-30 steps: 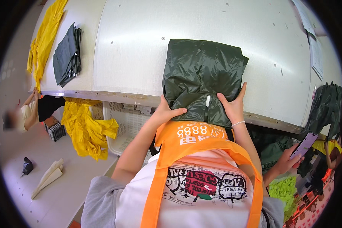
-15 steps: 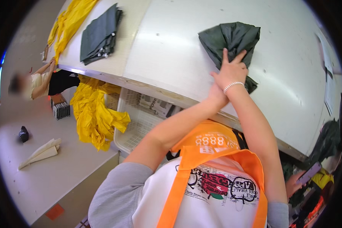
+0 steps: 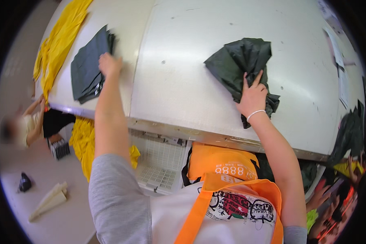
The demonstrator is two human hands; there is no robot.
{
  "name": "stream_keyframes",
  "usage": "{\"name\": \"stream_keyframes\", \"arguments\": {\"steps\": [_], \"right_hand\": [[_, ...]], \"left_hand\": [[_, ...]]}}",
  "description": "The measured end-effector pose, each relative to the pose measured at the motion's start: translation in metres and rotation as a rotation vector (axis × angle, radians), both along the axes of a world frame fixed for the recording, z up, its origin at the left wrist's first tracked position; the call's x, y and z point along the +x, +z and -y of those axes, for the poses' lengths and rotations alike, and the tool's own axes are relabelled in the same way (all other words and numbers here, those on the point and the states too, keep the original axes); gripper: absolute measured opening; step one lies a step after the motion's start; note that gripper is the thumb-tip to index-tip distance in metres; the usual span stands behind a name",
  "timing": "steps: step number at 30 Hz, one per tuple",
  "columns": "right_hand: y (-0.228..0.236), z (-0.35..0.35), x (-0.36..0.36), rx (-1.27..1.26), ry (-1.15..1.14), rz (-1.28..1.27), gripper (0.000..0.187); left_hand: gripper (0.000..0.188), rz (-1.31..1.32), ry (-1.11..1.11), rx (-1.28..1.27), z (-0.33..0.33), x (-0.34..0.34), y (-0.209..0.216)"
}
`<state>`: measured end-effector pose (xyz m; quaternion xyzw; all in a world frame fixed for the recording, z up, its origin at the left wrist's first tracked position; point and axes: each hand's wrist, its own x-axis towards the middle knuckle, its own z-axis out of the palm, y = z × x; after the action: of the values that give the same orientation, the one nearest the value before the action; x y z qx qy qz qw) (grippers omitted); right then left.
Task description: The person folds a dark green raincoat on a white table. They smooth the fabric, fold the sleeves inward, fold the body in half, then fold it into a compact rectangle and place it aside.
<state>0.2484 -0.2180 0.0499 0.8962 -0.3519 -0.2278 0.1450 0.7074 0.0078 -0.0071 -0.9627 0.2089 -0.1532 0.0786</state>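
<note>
My left hand (image 3: 110, 65) reaches over the right edge of a stack of flat, dark green folded sheets (image 3: 86, 69). Its thumb stands apart from the other fingers, and the fingertips meet the stack. On the white tabletop to the right, my right hand (image 3: 254, 97) rests on a dark green, thin, fabric-like sheet (image 3: 240, 57), gathered into a pleated fan. Two of its fingers lie stretched out and spread over the folds; the others bend. The sheet's narrow, crumpled end sticks out around that hand.
Yellow sheeting (image 3: 65, 38) lies at the table's far left, where another person (image 3: 32, 122) stands. Below the table edge are a white plastic basket (image 3: 160, 158) and a yellow heap (image 3: 82, 142). Dark green material (image 3: 347, 134) hangs at the right, near other people's hands (image 3: 319, 197).
My left hand has left the spot beside my right wrist and moved left to the stack. My right hand stays on the gathered sheet. The whole view has shifted.
</note>
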Motion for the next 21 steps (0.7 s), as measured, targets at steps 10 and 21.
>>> {"name": "stream_keyframes", "arguments": {"steps": [10, 21], "right_hand": [[-0.008, 0.01, -0.008, 0.029, 0.003, 0.038, 0.087], [0.054, 0.049, -0.173, 0.611, -0.617, 1.347, 0.042]], "left_hand": [[0.039, 0.13, -0.351, -0.109, 0.031, -0.052, 0.019], [0.04, -0.848, -0.997, -0.458, 0.102, -0.45, -0.011]]}}
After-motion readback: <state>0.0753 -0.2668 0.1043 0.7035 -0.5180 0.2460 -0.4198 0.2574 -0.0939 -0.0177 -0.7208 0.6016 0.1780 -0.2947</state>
